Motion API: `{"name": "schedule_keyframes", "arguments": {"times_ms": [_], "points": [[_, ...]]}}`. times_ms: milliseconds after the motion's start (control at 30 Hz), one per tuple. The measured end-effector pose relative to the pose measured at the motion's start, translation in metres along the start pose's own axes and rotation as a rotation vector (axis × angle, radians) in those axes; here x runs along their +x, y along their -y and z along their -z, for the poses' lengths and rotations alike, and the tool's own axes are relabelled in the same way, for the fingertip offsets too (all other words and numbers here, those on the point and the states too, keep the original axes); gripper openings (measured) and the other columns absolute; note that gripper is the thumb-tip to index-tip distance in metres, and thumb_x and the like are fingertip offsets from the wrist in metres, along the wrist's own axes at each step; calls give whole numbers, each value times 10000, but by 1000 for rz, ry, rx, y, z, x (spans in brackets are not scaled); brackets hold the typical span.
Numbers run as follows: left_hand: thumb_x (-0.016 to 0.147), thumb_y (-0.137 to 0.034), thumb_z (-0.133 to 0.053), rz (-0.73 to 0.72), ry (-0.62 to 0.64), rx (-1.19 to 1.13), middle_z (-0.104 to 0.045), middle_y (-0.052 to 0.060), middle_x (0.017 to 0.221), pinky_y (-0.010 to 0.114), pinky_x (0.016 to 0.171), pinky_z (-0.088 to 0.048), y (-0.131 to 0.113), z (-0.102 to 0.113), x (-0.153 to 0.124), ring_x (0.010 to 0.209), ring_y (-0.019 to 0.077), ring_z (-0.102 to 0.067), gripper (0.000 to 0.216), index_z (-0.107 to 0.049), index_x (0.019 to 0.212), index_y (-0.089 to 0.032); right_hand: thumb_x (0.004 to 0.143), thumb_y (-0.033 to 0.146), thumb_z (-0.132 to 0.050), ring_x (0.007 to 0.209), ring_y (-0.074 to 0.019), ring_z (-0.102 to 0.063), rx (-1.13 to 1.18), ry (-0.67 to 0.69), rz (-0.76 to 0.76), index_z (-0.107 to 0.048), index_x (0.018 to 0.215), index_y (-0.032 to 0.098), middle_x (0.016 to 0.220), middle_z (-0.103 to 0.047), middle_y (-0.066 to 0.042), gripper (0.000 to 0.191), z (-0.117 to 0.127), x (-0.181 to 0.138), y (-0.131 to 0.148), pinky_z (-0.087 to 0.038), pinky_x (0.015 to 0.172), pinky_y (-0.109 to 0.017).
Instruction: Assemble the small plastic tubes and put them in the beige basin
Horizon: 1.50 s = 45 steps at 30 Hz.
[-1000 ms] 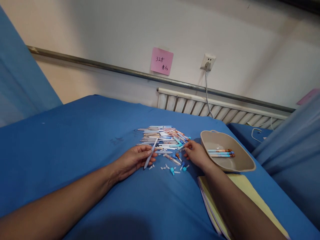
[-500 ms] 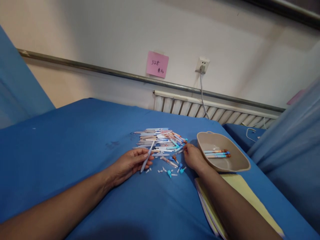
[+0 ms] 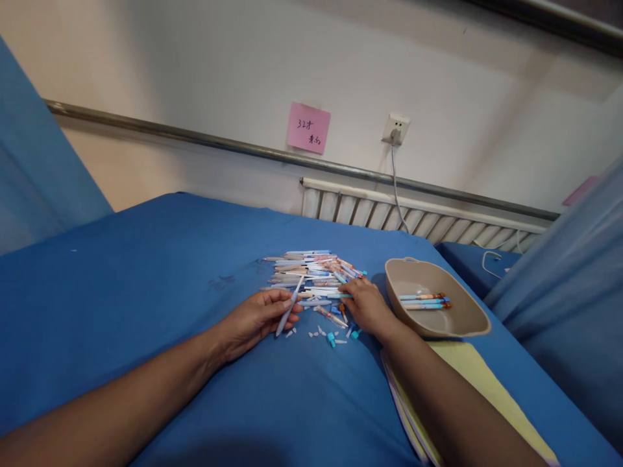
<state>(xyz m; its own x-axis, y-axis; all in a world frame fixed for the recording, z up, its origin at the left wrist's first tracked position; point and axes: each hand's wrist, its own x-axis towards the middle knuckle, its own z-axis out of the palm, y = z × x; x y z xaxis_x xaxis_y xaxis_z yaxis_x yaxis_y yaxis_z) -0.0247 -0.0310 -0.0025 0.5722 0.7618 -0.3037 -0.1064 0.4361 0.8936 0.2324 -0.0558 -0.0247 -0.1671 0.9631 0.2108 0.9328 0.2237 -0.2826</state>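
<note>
My left hand [image 3: 267, 312] is closed around a grey-blue pen barrel [image 3: 286, 316]. A thin white refill [image 3: 298, 285] sticks up out of its upper end. At the right side of a pile of pen parts [image 3: 304, 266], my right hand [image 3: 366, 303] has its fingers closed on a light teal pen barrel [image 3: 338, 296]; its far end is hidden by the fingers. Small white tips [image 3: 318, 331] and teal caps [image 3: 331, 339] lie on the blue cloth between my hands. A clear pen piece with an orange print [image 3: 331, 316] rests just above them.
A beige basin [image 3: 470, 311] with several pens [image 3: 424, 302] in it stands to the right of my right hand. Under my right forearm lies a yellow pad [image 3: 462, 363]. Behind the cloth-covered table [image 3: 160, 259] are a radiator [image 3: 350, 204] and a plugged-in cord [image 3: 396, 194].
My right hand has moved left from the pile's right edge, further over the pen parts, and its fingers are now at the teal barrel. My left hand keeps holding its pen barrel.
</note>
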Motion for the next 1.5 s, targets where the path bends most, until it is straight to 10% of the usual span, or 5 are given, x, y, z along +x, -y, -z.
{"name": "schedule_keyframes", "arguments": {"times_ms": [500, 767, 1500], "points": [[693, -281, -750, -21, -13, 62, -686, 42, 829, 243, 658, -494, 1, -5, -3, 676, 120, -635, 264, -623, 879, -143, 896, 270, -395, 851, -162, -562, 584, -200, 7, -584, 999, 211, 912, -604, -32, 224, 4, -7, 12, -432, 797, -271], [683, -297, -750, -61, 1, 108, -686, 50, 850, 243, 654, -464, 2, -6, -4, 687, 125, -625, 289, -648, 907, -146, 892, 380, -406, 626, -129, -524, 883, -88, 31, -528, 946, 204, 698, -530, 18, 221, 7, -13, 23, -449, 622, -240], [761, -365, -619, -211, 1, 643, -549, -33, 577, 197, 506, -326, -1, -6, -8, 521, 105, -447, 266, -695, 941, -184, 891, 262, -432, 605, -121, -509, 655, 19, 65, -554, 951, 211, 692, -553, 25, 145, 6, -19, 28, -388, 571, -214]]}}
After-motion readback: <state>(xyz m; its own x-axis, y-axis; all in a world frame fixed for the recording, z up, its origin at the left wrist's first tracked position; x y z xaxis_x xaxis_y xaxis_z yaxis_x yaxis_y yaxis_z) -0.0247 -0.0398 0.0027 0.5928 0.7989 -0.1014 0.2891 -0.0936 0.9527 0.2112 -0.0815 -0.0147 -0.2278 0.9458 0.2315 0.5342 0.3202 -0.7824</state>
